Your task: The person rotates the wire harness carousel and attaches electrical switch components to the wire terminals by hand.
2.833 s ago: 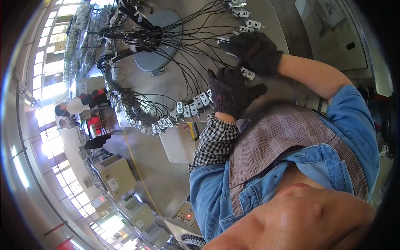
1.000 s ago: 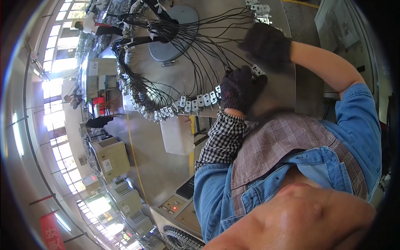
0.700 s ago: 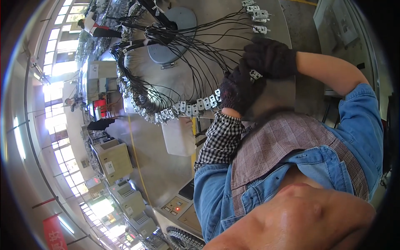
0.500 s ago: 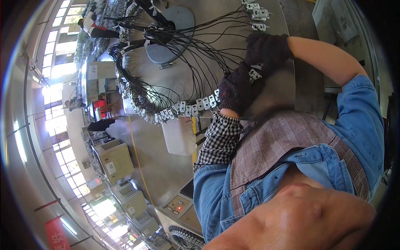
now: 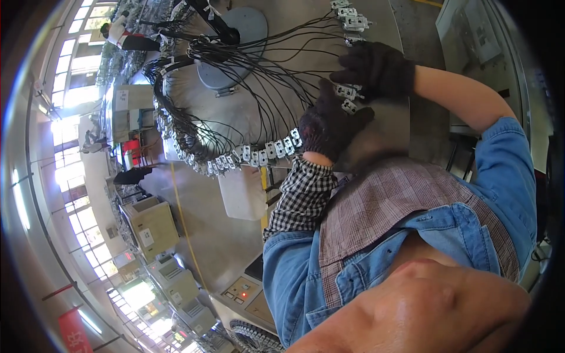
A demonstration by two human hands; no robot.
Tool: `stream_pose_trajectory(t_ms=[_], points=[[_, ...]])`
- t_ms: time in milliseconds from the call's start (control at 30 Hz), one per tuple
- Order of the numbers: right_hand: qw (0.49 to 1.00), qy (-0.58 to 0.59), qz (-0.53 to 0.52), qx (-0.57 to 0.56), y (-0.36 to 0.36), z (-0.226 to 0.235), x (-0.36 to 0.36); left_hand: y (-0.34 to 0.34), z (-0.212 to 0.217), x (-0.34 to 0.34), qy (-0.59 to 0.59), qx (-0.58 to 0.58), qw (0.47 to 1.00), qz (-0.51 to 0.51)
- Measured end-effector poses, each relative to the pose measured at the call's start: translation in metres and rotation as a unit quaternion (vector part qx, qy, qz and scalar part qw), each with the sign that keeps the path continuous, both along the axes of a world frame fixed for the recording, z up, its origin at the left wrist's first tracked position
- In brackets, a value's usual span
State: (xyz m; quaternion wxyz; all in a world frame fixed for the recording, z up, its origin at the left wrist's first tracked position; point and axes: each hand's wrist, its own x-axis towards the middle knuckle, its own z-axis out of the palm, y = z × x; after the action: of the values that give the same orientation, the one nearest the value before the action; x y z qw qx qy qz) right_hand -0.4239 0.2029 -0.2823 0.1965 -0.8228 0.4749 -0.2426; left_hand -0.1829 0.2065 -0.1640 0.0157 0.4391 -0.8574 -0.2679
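Both my hands wear dark knitted gloves. My left hand (image 5: 329, 125) lies at the table's near side, thumb spread to the right and fingers pointing away. My right hand (image 5: 381, 70) is just beyond it to the right, fingers stretched leftward and apart. Two small silvery metal connectors, one farther (image 5: 348, 92) and one nearer (image 5: 349, 106), lie between the hands, close to the gloves. Thin black cables (image 5: 276, 65) fan out from a bundle toward such connectors. A row of connectors (image 5: 268, 152) runs left from my left hand along the table edge.
More connectors (image 5: 355, 23) sit at the table's far right. A round grey disc (image 5: 253, 29) stands under the cable bundle. Below the table edge is a whitish bin (image 5: 242, 194). Beige machines (image 5: 152, 228) and a distant person (image 5: 120, 34) are on the left.
My hands have moved apart, the right one drawing back with its fingers stretched out. The connectors between them now show more. The whole view has shifted slightly.
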Motion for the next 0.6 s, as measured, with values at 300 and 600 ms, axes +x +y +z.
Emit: stream_pose_trajectory(t_ms=[300,600], points=[[0.967,0.181,0.171,0.055,-0.016,0.073,0.020,0.014,-0.025,-0.003,-0.016,-0.167,0.985,-0.033],[0.970,0.161,0.166,0.079,-0.013,0.070,0.026,0.011,-0.034,-0.004,0.034,-0.237,0.967,-0.085]])
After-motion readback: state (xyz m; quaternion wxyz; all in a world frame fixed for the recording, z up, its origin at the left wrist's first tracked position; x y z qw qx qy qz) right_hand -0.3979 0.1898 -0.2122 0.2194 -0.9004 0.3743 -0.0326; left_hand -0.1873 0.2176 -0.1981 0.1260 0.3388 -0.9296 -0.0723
